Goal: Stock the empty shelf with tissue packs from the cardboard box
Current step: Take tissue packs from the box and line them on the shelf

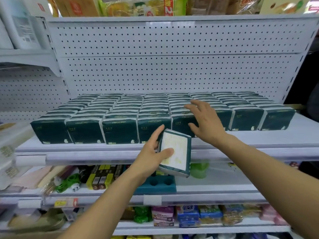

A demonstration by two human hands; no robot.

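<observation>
The left hand [151,152] grips a dark green tissue pack [175,152], thumb across its pale label and fingers [158,133] behind it, tilted just in front of the shelf [259,137] edge. The right hand [205,121] is spread and released, its fingertips touching the rows of tissue packs [120,118] standing beyond them on the shelf.

head cam | faces forward, slightly down | close to white shelf [110,149] | single view
</observation>
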